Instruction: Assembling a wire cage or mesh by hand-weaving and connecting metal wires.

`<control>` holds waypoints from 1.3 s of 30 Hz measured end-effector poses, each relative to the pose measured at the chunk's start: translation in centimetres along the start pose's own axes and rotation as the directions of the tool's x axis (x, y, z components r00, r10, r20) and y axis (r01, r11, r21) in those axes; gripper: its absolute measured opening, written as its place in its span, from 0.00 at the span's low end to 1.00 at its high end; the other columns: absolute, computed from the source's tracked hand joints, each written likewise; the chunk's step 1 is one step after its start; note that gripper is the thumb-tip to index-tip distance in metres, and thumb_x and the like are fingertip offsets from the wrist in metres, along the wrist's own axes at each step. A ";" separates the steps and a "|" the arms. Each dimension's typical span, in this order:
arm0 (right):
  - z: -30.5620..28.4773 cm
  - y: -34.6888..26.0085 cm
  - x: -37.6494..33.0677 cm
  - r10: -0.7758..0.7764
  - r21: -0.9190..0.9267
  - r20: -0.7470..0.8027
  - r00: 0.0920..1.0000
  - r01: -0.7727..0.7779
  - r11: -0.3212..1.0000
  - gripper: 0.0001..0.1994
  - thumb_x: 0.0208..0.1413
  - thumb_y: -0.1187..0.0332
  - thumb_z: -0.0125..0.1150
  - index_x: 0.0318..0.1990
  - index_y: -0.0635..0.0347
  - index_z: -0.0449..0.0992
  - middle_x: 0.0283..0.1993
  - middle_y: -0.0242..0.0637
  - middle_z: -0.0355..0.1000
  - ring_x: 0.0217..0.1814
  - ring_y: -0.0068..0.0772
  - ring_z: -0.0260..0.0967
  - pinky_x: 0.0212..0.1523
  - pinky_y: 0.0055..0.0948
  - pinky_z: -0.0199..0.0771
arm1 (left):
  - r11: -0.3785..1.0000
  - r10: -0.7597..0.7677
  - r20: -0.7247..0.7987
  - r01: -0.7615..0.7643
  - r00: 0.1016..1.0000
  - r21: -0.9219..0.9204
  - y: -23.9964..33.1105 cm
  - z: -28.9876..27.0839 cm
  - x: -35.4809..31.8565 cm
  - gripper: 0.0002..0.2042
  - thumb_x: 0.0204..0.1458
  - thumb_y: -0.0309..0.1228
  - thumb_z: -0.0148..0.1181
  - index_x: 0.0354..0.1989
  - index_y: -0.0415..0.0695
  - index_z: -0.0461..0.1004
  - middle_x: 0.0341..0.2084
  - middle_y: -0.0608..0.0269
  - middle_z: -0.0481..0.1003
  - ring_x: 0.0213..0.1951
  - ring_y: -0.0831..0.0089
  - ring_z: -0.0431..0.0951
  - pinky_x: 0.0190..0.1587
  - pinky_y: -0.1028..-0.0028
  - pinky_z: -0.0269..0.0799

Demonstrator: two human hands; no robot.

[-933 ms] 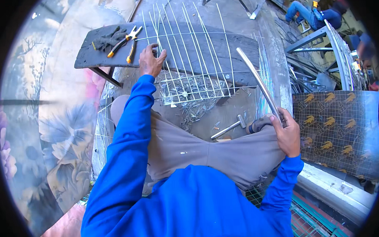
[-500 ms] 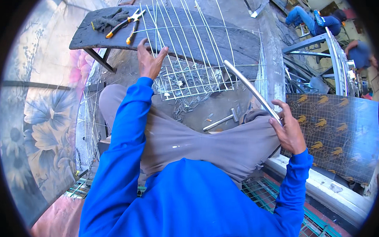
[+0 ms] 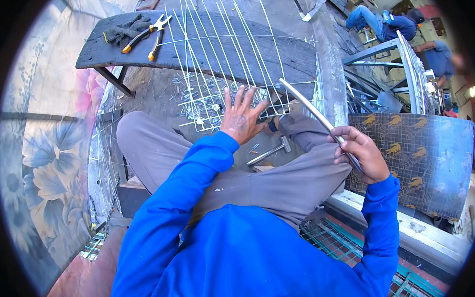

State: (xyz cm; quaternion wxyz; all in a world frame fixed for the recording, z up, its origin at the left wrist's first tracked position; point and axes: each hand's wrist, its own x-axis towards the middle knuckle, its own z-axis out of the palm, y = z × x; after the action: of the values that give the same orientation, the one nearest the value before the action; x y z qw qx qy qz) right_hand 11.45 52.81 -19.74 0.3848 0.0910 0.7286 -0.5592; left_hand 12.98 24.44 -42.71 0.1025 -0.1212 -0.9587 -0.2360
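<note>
My left hand (image 3: 242, 117) is spread open over the near edge of a grid of thin metal rods (image 3: 213, 50); whether it touches the wires I cannot tell. The grid's far part lies across a dark wooden bench (image 3: 297, 57), and its near part juts out toward me. My right hand (image 3: 360, 152) is closed round the lower end of a long, slim metal bar (image 3: 310, 107), held slanting up and to the left above my right knee. The bar's upper tip is close to the grid's right side.
Pliers with orange-and-black handles (image 3: 152, 39) and a dark glove (image 3: 126, 29) lie on the bench's left. A hammer (image 3: 271, 151) rests on the floor between my legs, near scattered wire offcuts (image 3: 178, 93). A patterned board (image 3: 405, 163) and metal frame (image 3: 407, 72) stand right; two people are beyond.
My left hand has moved right and nearer me, from the grid's left side to its near edge, with fingers spreading. My right hand has shifted its fingers on the bar.
</note>
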 end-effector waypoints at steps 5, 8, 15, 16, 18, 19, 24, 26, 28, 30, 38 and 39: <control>1.9 0.1 -1.7 -0.276 0.277 0.228 0.934 0.209 0.938 0.41 0.57 0.50 0.63 0.69 0.75 0.60 0.61 0.55 0.68 0.60 0.42 0.73 0.65 0.40 0.72 | 1.000 0.019 0.096 -0.017 0.995 -0.014 -0.7 -0.8 -3.5 0.24 0.53 0.40 0.67 0.60 0.59 0.71 0.65 0.55 0.64 0.72 0.45 0.54 0.72 0.31 0.40; 1.8 0.8 -1.8 -0.389 0.117 0.234 0.891 0.371 0.921 0.69 0.30 0.30 0.80 0.70 0.78 0.55 0.65 0.60 0.64 0.65 0.51 0.70 0.69 0.46 0.67 | 1.000 -0.010 0.113 0.010 0.994 0.003 -0.8 -1.0 -5.5 0.23 0.53 0.35 0.66 0.59 0.58 0.72 0.65 0.57 0.65 0.72 0.49 0.56 0.72 0.32 0.40; 4.6 -2.4 -0.7 -0.705 -0.039 -0.003 0.709 0.704 0.709 0.32 0.62 0.46 0.65 0.62 0.61 0.63 0.50 0.56 0.73 0.48 0.48 0.78 0.54 0.41 0.79 | 0.999 -0.017 0.107 0.022 0.994 -0.042 -0.5 -2.1 -5.6 0.23 0.51 0.34 0.67 0.58 0.55 0.73 0.63 0.58 0.65 0.70 0.53 0.59 0.74 0.35 0.38; 4.2 -2.3 0.0 -0.660 -0.031 -0.178 0.730 0.666 0.745 0.17 0.75 0.54 0.43 0.51 0.60 0.67 0.39 0.48 0.74 0.36 0.38 0.76 0.42 0.34 0.80 | 0.995 -0.029 0.086 0.038 0.996 -0.094 0.0 -2.5 -5.4 0.24 0.51 0.35 0.68 0.58 0.54 0.73 0.63 0.58 0.65 0.70 0.54 0.59 0.73 0.36 0.41; 4.5 -2.5 0.4 -0.665 -0.157 -0.209 0.717 0.646 0.747 0.17 0.74 0.55 0.48 0.49 0.61 0.69 0.37 0.44 0.74 0.35 0.33 0.74 0.40 0.31 0.79 | 0.988 -0.038 0.072 0.048 0.997 -0.146 1.0 -3.6 -5.4 0.24 0.51 0.36 0.68 0.59 0.53 0.73 0.63 0.57 0.65 0.69 0.55 0.60 0.71 0.36 0.44; 4.9 -2.6 0.6 -0.671 -0.281 -0.229 0.705 0.612 0.739 0.16 0.72 0.56 0.53 0.46 0.63 0.71 0.35 0.40 0.74 0.34 0.29 0.73 0.37 0.28 0.77 | 0.981 -0.059 0.025 0.062 0.998 -0.183 1.7 -4.1 -5.5 0.22 0.51 0.37 0.69 0.55 0.51 0.74 0.59 0.57 0.69 0.65 0.56 0.64 0.67 0.42 0.51; 6.1 -2.2 1.9 -0.586 -0.493 -0.254 0.770 0.418 0.763 0.17 0.71 0.64 0.53 0.56 0.69 0.78 0.36 0.39 0.78 0.37 0.23 0.76 0.40 0.24 0.78 | 0.684 -0.336 0.318 0.462 0.886 -0.564 4.5 -4.3 -7.9 0.17 0.58 0.45 0.68 0.36 0.42 0.76 0.38 0.56 0.77 0.35 0.68 0.79 0.36 0.71 0.73; 5.8 -2.0 2.1 -0.580 -0.477 -0.249 0.776 0.423 0.771 0.18 0.70 0.64 0.53 0.56 0.69 0.78 0.35 0.39 0.78 0.36 0.23 0.76 0.39 0.25 0.78 | 0.337 -0.436 0.575 0.718 0.692 -0.609 3.6 -2.1 -8.3 0.19 0.60 0.47 0.66 0.38 0.41 0.75 0.39 0.56 0.77 0.34 0.71 0.79 0.36 0.73 0.75; 5.5 -2.0 2.5 -0.585 -0.470 -0.258 0.769 0.429 0.771 0.18 0.70 0.64 0.52 0.56 0.69 0.79 0.33 0.39 0.78 0.34 0.23 0.76 0.38 0.25 0.79 | -0.288 -0.399 0.848 0.831 0.349 -0.477 3.1 -2.6 -6.1 0.27 0.63 0.54 0.59 0.49 0.35 0.72 0.44 0.55 0.77 0.39 0.73 0.81 0.40 0.74 0.80; 5.3 -2.0 2.5 -0.592 -0.468 -0.281 0.755 0.431 0.772 0.19 0.70 0.64 0.52 0.56 0.70 0.79 0.34 0.40 0.79 0.34 0.23 0.76 0.38 0.25 0.79 | -0.495 -0.321 0.855 0.697 0.408 -0.519 2.8 -2.1 -5.7 0.27 0.66 0.50 0.56 0.59 0.36 0.68 0.50 0.51 0.76 0.49 0.67 0.81 0.48 0.70 0.82; 6.6 -1.1 2.0 -0.584 -0.461 -0.263 0.768 0.432 0.775 0.18 0.69 0.64 0.53 0.55 0.69 0.80 0.32 0.39 0.79 0.33 0.22 0.76 0.38 0.24 0.78 | -0.637 -0.303 0.850 0.571 0.432 -0.517 1.0 1.4 -7.7 0.18 0.71 0.38 0.50 0.60 0.37 0.68 0.53 0.51 0.76 0.55 0.66 0.80 0.56 0.69 0.81; 6.7 -0.3 2.2 -0.560 -0.456 -0.258 0.787 0.412 0.789 0.16 0.69 0.65 0.54 0.54 0.69 0.80 0.32 0.40 0.79 0.32 0.23 0.76 0.37 0.23 0.78 | -0.649 -0.289 0.857 0.570 0.427 -0.503 0.9 1.5 -7.7 0.18 0.71 0.38 0.50 0.60 0.37 0.68 0.53 0.51 0.76 0.56 0.66 0.79 0.57 0.69 0.80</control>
State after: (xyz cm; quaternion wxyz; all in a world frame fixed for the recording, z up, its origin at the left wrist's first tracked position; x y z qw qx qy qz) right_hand 12.81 46.12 -21.47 0.0855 -0.0723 0.8798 -0.4619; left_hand 20.37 24.51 -45.55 -0.2634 0.3575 -0.2899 -0.8478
